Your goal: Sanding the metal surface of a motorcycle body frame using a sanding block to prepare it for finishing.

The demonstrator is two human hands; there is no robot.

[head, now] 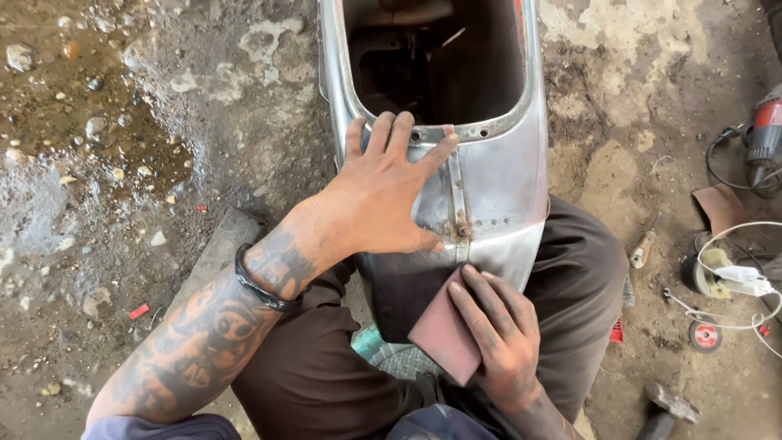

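sandpaper, a reddish-brown sheet, lies nearest the camera, pressed flat against the lower end of a bare metal body panel by the right hand; that hand's grip is no closed fist, the grimy fingers lie stretched over the sheet's right part and pin it to the metal, with the sheet's free corner hanging down toward the lap. the panel rests between the person's knees, against dark brown trousers, its rounded tail end pointing toward the body. just above, the left hand lies spread and open on the panel's top, palm down, holding nothing, fingertips at the rim of the large opening and thumb beside a rusty seam strip running down the middle. a black bracelet circles the tattooed left wrist. a grey slab lies on the ground under that forearm. off to the right on the dirt floor lie a screwdriver, a white cable, a small grinding disc and, farther back, a red power tool. farthest left, wet ground with pebbles.
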